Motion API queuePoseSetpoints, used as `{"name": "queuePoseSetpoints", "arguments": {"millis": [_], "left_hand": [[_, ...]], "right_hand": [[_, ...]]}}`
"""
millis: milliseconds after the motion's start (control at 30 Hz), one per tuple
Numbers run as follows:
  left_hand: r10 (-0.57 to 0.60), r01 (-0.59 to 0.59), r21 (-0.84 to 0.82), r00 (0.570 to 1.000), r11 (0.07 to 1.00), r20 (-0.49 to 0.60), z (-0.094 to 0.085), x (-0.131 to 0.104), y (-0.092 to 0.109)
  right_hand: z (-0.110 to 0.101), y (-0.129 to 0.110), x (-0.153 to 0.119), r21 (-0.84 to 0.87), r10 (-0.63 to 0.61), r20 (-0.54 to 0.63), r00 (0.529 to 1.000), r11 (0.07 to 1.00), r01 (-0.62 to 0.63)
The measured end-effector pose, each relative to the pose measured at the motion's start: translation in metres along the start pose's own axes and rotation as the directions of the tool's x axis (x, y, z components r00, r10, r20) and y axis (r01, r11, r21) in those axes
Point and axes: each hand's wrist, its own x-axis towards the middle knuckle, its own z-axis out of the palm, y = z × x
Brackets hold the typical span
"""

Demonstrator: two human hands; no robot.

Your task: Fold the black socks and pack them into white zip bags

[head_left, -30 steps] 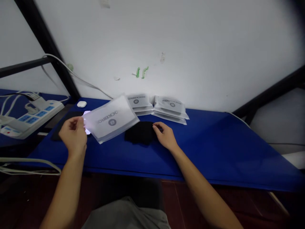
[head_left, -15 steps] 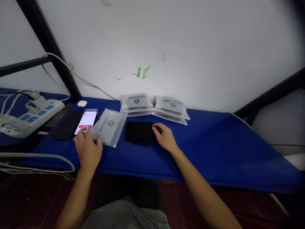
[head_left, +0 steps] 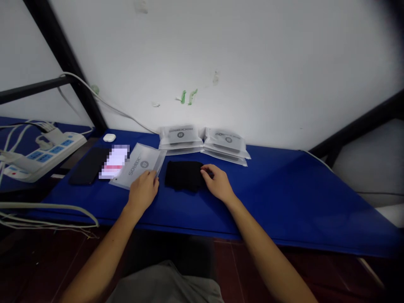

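Observation:
A folded black cloth (head_left: 184, 175) lies flat on the blue table (head_left: 268, 198). My right hand (head_left: 217, 182) is at its right edge, thumb and fingers closed on the cloth's rim. To the left, a frosted bag (head_left: 134, 166) with dark lettering lies at a slant on the table. My left hand (head_left: 144, 189) rests over the bag's lower right corner, its fingers curled together; what they grip, if anything, is hidden beneath them. Two stacks of similar bags stand by the wall, a left stack (head_left: 181, 136) and a right stack (head_left: 225, 142).
Left of the bag lie a lit phone (head_left: 115, 162), a black phone (head_left: 90, 166) and a white earbud case (head_left: 109, 137). A power strip (head_left: 47, 155) with cables is at the far left. Black frame bars (head_left: 59, 50) flank the table.
My left hand has moved right, away from the lit phone to the bag's lower right corner, and its fingers have drawn together. My right hand has stayed at the black cloth.

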Motion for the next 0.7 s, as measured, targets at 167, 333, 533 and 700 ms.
{"name": "queuePoseSetpoints", "arguments": {"millis": [167,333,533,700], "left_hand": [[-0.017,0.016,0.023,1.000,1.000,0.001,-0.002,-0.001,-0.001],[-0.087,0.090,0.104,0.996,0.991,-0.033,-0.006,-0.003,0.000],[-0.154,0.157,0.179,0.988,0.971,-0.029,-0.011,-0.003,0.003],[-0.161,0.167,0.161,0.986,0.973,-0.050,-0.011,0.005,-0.005]], "right_hand": [[0.001,0.001,0.000,0.004,-0.008,-0.001,1.000,1.000,0.008],[0.001,0.000,-0.001,-0.003,-0.017,0.000,1.000,1.000,0.017],[0.000,-0.001,-0.002,-0.026,-0.012,0.009,1.000,1.000,0.012],[-0.001,-0.002,-0.002,-0.029,-0.008,0.013,1.000,1.000,0.008]]}}
